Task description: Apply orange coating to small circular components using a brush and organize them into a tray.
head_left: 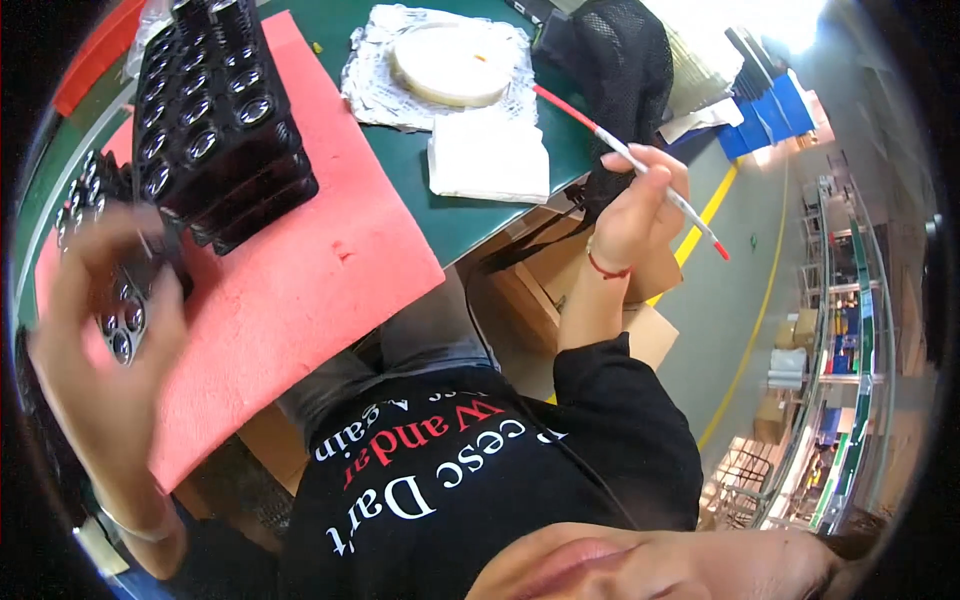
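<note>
My left hand (100, 330), blurred, is closed on a small black tray of round glass lenses (125, 325) at the left edge of a pink foam mat (300, 270). A stack of black lens trays (215, 120) stands on the mat just beyond that hand. My right hand (635, 205) is raised off the table's right edge. It pinches a thin white stick with red ends (600, 130), whose far tip points toward a white round dish (450, 65).
The dish sits on crumpled foil on the green table (470, 215), with a folded white cloth (490, 155) beside it. A black mesh bag (610, 70) hangs at the table's far corner. Cardboard boxes (560, 280) sit below. Shelving racks (840, 350) and blue bins (770, 115) line the right.
</note>
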Demonstrator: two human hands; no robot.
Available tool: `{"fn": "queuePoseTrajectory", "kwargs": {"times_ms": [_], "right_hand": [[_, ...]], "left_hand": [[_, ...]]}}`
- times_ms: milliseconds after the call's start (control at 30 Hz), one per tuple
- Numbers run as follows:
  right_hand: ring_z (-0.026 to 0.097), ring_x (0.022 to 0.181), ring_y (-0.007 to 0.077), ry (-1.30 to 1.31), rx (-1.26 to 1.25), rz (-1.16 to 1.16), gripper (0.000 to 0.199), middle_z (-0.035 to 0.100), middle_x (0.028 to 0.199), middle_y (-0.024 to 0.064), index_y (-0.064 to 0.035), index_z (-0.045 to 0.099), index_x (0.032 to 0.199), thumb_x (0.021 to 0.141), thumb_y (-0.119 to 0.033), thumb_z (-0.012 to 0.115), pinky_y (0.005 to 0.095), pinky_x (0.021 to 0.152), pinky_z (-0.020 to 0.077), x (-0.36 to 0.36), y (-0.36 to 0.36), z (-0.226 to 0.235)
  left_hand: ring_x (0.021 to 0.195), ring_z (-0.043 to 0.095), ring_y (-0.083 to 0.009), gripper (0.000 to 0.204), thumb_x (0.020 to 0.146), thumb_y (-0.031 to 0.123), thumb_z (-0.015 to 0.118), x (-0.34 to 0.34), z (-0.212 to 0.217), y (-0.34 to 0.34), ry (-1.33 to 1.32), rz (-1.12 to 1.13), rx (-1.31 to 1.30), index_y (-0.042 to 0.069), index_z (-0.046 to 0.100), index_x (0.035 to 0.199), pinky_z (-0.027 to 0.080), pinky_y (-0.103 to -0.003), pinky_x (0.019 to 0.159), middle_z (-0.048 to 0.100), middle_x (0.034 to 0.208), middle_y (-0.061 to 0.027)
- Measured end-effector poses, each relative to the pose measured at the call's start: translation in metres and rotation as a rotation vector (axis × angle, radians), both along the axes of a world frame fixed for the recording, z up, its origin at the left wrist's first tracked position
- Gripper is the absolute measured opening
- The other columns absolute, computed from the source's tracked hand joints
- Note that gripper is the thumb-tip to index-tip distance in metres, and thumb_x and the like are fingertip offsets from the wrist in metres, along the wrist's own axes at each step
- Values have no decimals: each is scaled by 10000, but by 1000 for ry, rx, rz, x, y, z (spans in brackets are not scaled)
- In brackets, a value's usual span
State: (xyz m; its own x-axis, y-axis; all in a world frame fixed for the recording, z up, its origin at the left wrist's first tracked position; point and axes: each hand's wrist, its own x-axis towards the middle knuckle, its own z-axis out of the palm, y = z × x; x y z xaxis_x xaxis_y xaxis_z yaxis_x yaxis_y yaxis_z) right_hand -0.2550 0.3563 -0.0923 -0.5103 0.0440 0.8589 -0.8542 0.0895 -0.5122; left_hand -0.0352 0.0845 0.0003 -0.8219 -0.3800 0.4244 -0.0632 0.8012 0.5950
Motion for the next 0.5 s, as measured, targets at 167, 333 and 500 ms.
{"fn": "queuePoseTrajectory", "kwargs": {"times_ms": [167,333,500], "right_hand": [[565,632,139,8,104,38,268,575,709,108,53,528,862,905,-178,400,227,615,454,-16,-9,2],[551,624,118,-22,164,43,261,571,684,81,38,536,843,900,-189,421,207,597,435,-16,-20,2],[515,578,95,-48,190,3,292,549,649,64,19,539,788,900,-221,416,190,546,395,-13,-23,1]], "left_hand": [[660,554,-166,279,586,-18,618,35,-64,32,-156,39,137,20,555,855,446,-260,574,571,764,-65],[671,551,-190,285,590,-3,621,32,-85,40,27,257,191,7,554,866,443,-271,595,561,747,-82],[689,523,-247,271,609,17,631,28,-87,36,13,263,-196,21,560,871,412,-330,655,564,788,-88]]}}
